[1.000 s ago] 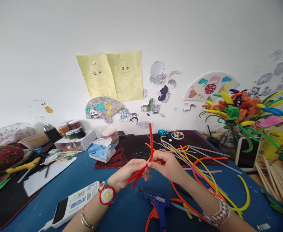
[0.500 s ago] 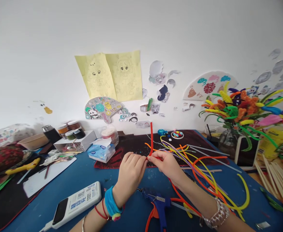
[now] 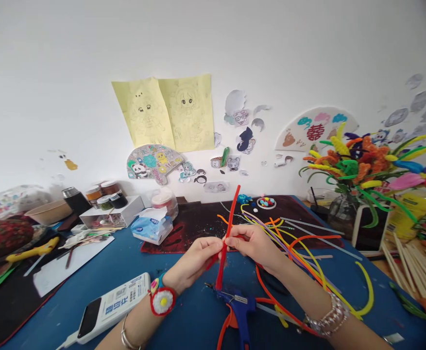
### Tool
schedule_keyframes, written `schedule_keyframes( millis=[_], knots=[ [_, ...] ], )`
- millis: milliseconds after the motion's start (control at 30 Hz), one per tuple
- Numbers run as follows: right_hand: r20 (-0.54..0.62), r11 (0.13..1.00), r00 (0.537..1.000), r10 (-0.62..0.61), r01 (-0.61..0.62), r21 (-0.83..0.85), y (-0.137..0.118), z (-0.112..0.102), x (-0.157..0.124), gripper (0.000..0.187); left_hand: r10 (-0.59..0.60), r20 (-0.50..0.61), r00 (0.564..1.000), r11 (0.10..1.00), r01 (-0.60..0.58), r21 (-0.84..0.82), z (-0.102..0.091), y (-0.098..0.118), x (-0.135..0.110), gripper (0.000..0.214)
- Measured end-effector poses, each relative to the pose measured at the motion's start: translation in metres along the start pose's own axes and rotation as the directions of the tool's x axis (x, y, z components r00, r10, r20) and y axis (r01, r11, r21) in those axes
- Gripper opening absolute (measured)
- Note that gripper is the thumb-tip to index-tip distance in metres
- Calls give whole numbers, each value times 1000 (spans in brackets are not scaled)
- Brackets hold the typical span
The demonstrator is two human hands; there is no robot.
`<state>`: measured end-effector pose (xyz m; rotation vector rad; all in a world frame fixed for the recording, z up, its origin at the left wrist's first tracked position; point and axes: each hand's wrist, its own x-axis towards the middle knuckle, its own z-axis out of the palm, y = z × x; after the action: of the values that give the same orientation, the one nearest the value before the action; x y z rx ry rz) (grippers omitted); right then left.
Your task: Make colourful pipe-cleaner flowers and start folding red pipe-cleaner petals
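Observation:
Between my two hands is a red pipe cleaner [image 3: 233, 209]; one end points up and away, another length hangs down toward the table. My left hand [image 3: 205, 255] pinches it from the left, with a red piece showing under the fingers. From the right, my right hand [image 3: 254, 245] pinches it at the same spot, fingertips nearly touching the left ones. Exactly how the red lengths join is hidden by the fingers. Just below lies a blue hot glue gun [image 3: 240, 311], its nozzle close to the hanging red end.
Loose pipe cleaners [image 3: 315, 257] spread to the right. A power bank [image 3: 116, 306] and a tissue pack [image 3: 152, 226] lie left. A small dish of pompoms [image 3: 266, 202] stands on the dark mat [image 3: 194, 218]. A glass vase [image 3: 340, 214] of pipe-cleaner flowers stands right.
My left hand has rolled over, turning its wrist so the flower band faces up. The red pipe cleaner now tilts right, and a length hangs down below my fingers.

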<state>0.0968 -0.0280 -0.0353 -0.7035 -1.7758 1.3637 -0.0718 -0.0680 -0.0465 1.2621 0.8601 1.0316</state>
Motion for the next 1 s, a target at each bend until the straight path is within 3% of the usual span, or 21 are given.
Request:
schedule_keyframes(
  millis=[67,133,267,400,533,667,1000],
  knots=[
    [-18,999,1000,-19,18,-42,1,-2,2,21,70,-93,993,976,-49,214,0,6,-1,30],
    [-24,995,998,-52,50,-81,3,-3,5,22,146,-115,983,916,-90,392,-3,12,-2,28],
    [-37,991,998,-51,46,-129,4,-5,6,22,211,-67,975,845,-147,513,-9,16,-3,24],
    [-29,990,999,-29,24,-142,6,-6,5,21,35,-104,994,920,9,392,-10,16,-4,23],
    [0,990,1000,-10,10,-141,5,-6,5,19,-70,-40,997,960,78,270,-11,14,-4,16],
    [17,994,1000,-5,7,-112,1,-6,4,18,-117,20,993,980,112,162,-10,12,-3,17],
    [20,992,999,-42,45,-117,0,-8,2,11,-157,6,988,986,157,-51,-6,10,-4,9]
  ],
)
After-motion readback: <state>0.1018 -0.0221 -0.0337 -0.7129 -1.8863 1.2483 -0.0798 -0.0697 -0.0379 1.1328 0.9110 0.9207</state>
